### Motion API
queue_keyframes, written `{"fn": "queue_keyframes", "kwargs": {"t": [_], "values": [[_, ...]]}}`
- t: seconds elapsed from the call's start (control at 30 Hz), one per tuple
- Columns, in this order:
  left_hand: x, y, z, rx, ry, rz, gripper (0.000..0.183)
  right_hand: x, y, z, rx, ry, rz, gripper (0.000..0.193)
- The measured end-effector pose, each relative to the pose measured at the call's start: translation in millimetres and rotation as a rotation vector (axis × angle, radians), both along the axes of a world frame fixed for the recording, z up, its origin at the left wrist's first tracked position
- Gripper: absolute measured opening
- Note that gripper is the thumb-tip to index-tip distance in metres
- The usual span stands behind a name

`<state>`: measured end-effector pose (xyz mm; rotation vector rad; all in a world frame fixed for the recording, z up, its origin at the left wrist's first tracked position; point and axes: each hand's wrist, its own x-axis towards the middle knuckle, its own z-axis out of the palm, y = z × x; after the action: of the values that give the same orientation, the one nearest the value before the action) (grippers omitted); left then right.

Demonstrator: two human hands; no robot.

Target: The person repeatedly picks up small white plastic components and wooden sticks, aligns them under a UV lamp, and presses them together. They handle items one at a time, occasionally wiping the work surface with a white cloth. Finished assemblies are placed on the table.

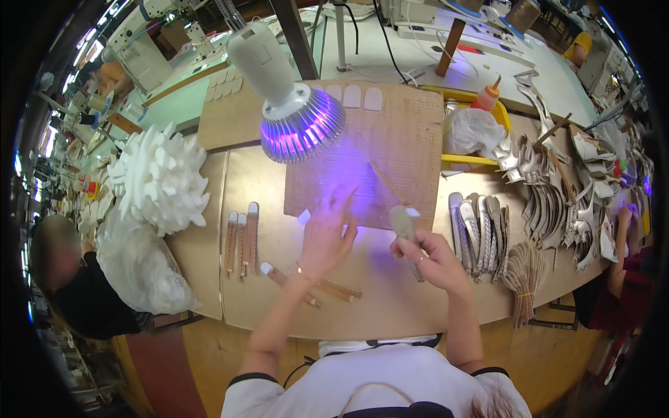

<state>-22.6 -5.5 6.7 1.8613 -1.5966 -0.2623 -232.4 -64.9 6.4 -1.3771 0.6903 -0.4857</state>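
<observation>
My right hand (433,259) is closed around a grey-beige strap piece (402,221) with a rounded upper end and a textured lower end. A small pale patch shows beside that upper end. My left hand (327,233) is over the near edge of a cardboard sheet (411,153), fingers stretched and apart, nothing visible in them. Close to it lies a small white piece (304,217). On the cardboard, a thin stick (383,180) points toward the strap piece. A lamp (301,125) casts violet light over the cardboard and my left hand.
Brown strips with pale tips (242,240) lie at left; others (275,273) sit near my left forearm. Strap pieces (481,233) and bundled parts (524,275) stand at right, near a yellow tray (470,159). White foam-like pieces (159,174) are piled left. People sit at both sides.
</observation>
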Motion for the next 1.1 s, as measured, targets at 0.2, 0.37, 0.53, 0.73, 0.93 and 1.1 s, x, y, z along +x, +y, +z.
{"fn": "queue_keyframes", "kwargs": {"t": [0.2,0.37,0.53,0.73,0.93,1.1], "values": [[-29,-25,-13,0.045,0.166,-0.505,0.036,-19,5,39,-0.214,0.025,0.392,0.024],[-61,13,-16,0.019,0.54,-0.494,0.042,-44,-2,61,0.203,-0.186,0.481,0.023],[-68,33,-6,-0.354,0.212,0.009,0.05,-42,-3,54,0.277,-0.063,0.54,0.024],[-60,26,4,0.304,0.306,-0.451,0.044,-30,7,39,0.35,-0.189,0.67,0.026],[-75,29,-15,0.504,0.237,-0.319,0.034,-55,3,46,0.344,-0.434,0.593,0.026],[-45,-7,-17,0.237,0.058,-0.138,0.032,-63,-7,43,0.42,-0.257,0.355,0.024]]}}
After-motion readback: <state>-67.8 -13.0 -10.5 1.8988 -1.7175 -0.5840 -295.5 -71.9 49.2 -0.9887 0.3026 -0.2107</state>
